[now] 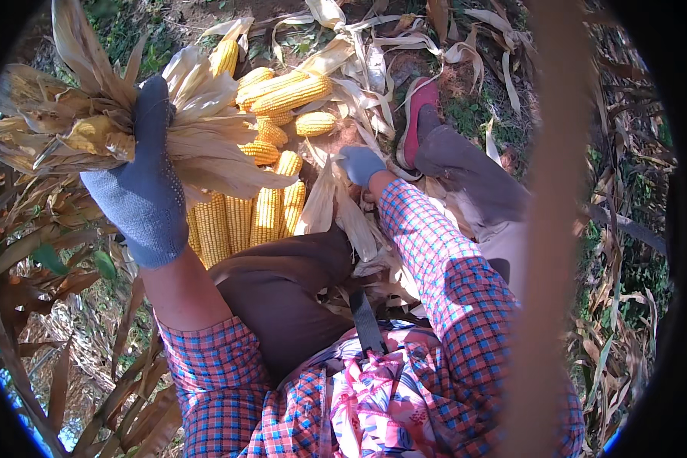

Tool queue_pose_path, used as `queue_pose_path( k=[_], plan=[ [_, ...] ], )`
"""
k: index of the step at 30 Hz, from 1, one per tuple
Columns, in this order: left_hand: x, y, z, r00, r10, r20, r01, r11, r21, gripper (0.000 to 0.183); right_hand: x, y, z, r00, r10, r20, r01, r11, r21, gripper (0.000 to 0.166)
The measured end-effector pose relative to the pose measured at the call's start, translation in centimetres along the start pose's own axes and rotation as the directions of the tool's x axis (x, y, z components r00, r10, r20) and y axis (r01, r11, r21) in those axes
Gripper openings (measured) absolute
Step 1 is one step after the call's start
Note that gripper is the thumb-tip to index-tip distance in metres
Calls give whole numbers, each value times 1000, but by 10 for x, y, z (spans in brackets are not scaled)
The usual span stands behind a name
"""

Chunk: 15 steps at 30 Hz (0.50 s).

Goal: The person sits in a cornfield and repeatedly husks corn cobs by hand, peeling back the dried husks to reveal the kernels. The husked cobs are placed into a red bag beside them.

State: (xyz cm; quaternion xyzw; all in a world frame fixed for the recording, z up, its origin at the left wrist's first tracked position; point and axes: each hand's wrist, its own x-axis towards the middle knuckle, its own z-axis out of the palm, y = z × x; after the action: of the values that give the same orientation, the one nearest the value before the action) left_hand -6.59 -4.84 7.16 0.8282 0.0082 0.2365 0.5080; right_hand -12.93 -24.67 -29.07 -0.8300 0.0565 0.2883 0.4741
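Note:
My left hand, in a grey-blue knit glove with gripping dots, holds up a bundle of dry corn husks. The husks fan out to both sides of the glove. Below and beyond them lies a heap of bare yellow corn cobs, partly covered by the bundle. Several more cobs lie side by side near my bent leg. My right hand, gloved too, is low beside loose husk leaves, right of the heap. Its fingers are curled and partly hidden, so a grip on a husk cannot be made out.
A blurred brown stalk or leaf crosses the view close to the camera on the right. My foot in a red shoe rests beyond my right hand. Husks litter the ground ahead, and dry corn plants stand at the left.

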Motion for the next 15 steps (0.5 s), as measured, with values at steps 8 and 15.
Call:
queue_pose_path(
  k=[8, 15],
  plan=[
    [0, 4, 8, 999, 4, 39, 0, 993, -116, 24, -23, -24, -158, 956, 250, -153, -42, 633, 773, 46],
    [-3, 12, 15, 967, -94, 238, 78, 994, 76, 29, -62, -30, -210, 932, 268, -245, 108, 439, 892, 36]
  ],
)
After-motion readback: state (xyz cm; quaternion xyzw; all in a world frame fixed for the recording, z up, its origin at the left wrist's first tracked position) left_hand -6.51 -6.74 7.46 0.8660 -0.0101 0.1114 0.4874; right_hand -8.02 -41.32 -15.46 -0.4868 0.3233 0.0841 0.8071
